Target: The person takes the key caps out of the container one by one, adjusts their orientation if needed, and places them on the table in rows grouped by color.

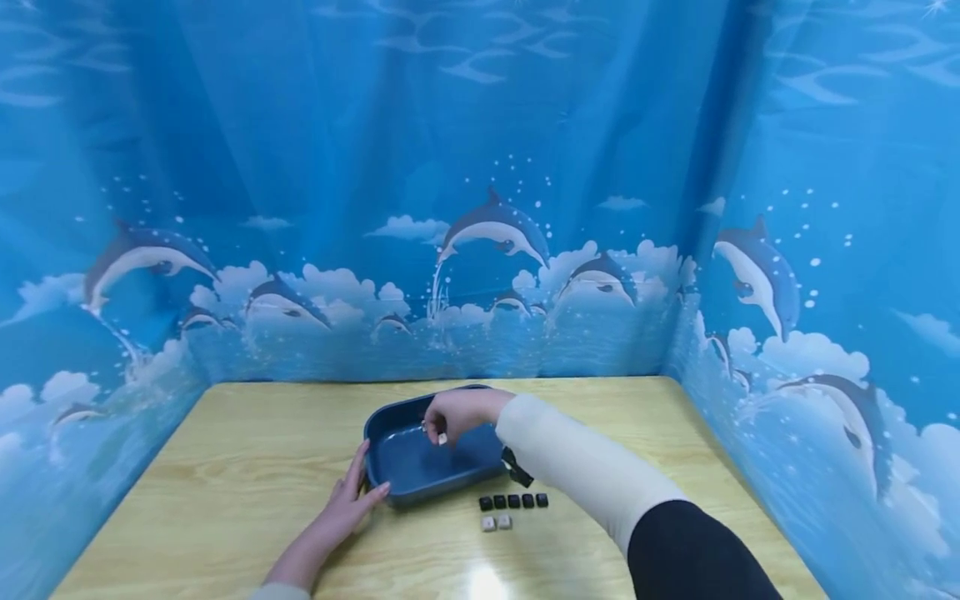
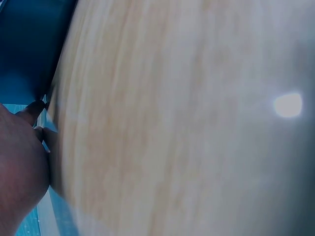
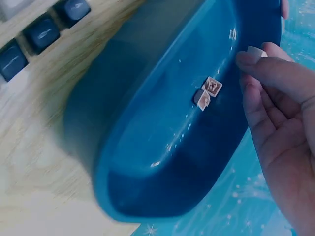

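A blue rectangular tray (image 1: 420, 493) with rounded corners stands on the table. Above its inside, my right hand (image 1: 459, 412) pinches a small white keycap (image 3: 256, 51) between thumb and fingers. Two pale keycaps (image 3: 212, 86) lie on the tray floor, hollow undersides showing. My left hand (image 1: 339, 510) touches the tray's near left corner, thumb at the front rim and fingers stretched along the left side. Several black keycaps (image 1: 513, 502) form a row in front of the tray. Two white keycaps (image 1: 488, 523) sit side by side, nearer than that row.
The light wooden table (image 1: 247, 467) extends around the tray on both sides. A blue curtain (image 1: 360, 208) printed with dolphins and clouds hangs behind and along the sides. Some dark gear (image 1: 516, 468) is worn under my right wrist, low over the tray's right end.
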Action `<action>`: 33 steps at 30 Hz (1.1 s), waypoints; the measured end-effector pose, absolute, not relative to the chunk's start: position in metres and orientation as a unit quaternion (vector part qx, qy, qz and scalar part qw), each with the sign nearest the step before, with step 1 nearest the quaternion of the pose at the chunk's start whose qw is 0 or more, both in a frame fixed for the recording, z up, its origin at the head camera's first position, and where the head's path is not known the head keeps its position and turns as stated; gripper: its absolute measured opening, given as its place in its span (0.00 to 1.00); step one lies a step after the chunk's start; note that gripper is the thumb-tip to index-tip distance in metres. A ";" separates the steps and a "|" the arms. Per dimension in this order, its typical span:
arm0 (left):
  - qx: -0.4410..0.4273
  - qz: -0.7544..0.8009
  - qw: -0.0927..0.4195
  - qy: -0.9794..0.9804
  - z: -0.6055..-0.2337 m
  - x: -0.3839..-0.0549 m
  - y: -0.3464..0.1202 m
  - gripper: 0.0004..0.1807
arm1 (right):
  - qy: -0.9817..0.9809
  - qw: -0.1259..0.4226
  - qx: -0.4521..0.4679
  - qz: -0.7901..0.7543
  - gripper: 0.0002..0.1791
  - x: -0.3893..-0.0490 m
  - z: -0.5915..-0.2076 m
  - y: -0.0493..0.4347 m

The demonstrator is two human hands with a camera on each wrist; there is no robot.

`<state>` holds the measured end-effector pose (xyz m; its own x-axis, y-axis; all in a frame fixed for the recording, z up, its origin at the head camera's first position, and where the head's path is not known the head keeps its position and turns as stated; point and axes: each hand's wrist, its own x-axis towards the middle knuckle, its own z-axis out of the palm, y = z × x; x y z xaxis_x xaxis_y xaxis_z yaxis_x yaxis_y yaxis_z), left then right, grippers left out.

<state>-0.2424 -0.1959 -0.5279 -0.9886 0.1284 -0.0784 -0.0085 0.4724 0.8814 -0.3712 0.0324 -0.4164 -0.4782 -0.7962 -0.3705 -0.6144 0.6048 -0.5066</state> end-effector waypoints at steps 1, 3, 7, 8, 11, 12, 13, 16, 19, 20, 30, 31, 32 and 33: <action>0.031 0.514 0.069 0.855 -0.528 -0.242 -0.196 0.49 | 0.844 0.297 -0.417 -0.161 0.08 -0.369 -0.414 0.036; 0.025 0.514 0.072 0.854 -0.527 -0.243 -0.195 0.49 | 0.843 0.296 -0.416 -0.172 0.07 -0.366 -0.409 0.042; 0.024 0.511 0.079 0.856 -0.525 -0.243 -0.195 0.49 | 0.841 0.289 -0.420 -0.179 0.07 -0.362 -0.405 0.055; 0.026 0.508 0.078 0.857 -0.525 -0.243 -0.195 0.49 | 0.842 0.283 -0.423 -0.176 0.07 -0.361 -0.404 0.058; 0.026 0.502 0.078 0.861 -0.525 -0.243 -0.196 0.49 | 0.846 0.272 -0.424 -0.178 0.07 -0.358 -0.403 0.067; 0.025 0.501 0.080 0.861 -0.525 -0.243 -0.197 0.49 | 0.847 0.270 -0.420 -0.184 0.08 -0.357 -0.403 0.071; 0.023 0.500 0.084 0.862 -0.526 -0.243 -0.197 0.49 | 0.848 0.268 -0.415 -0.191 0.08 -0.355 -0.403 0.074; 0.018 0.499 0.092 0.862 -0.526 -0.244 -0.196 0.49 | 0.853 0.262 -0.392 -0.225 0.10 -0.349 -0.404 0.085; 0.016 0.500 0.098 0.860 -0.525 -0.243 -0.196 0.49 | 0.855 0.246 -0.377 -0.257 0.10 -0.341 -0.405 0.096; 0.016 0.501 0.098 0.860 -0.525 -0.243 -0.195 0.49 | 0.855 0.240 -0.375 -0.266 0.09 -0.337 -0.406 0.100; 0.017 0.499 0.112 0.859 -0.526 -0.244 -0.198 0.50 | 0.868 0.148 -0.351 -0.318 0.10 -0.311 -0.423 0.128; 0.017 0.499 0.114 0.859 -0.526 -0.244 -0.198 0.50 | 0.870 0.138 -0.344 -0.325 0.10 -0.309 -0.425 0.131; 0.017 0.499 0.114 0.859 -0.526 -0.244 -0.198 0.50 | 0.871 0.131 -0.335 -0.335 0.11 -0.306 -0.427 0.134; 0.018 0.500 0.115 0.858 -0.526 -0.244 -0.198 0.50 | 0.872 0.124 -0.324 -0.345 0.11 -0.303 -0.429 0.137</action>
<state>-0.2442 -0.1981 -0.5261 -0.9729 0.1460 -0.1794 -0.0838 0.5002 0.8618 -0.3030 0.1365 -0.4291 -0.7594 -0.6506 0.0071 -0.4791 0.5517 -0.6827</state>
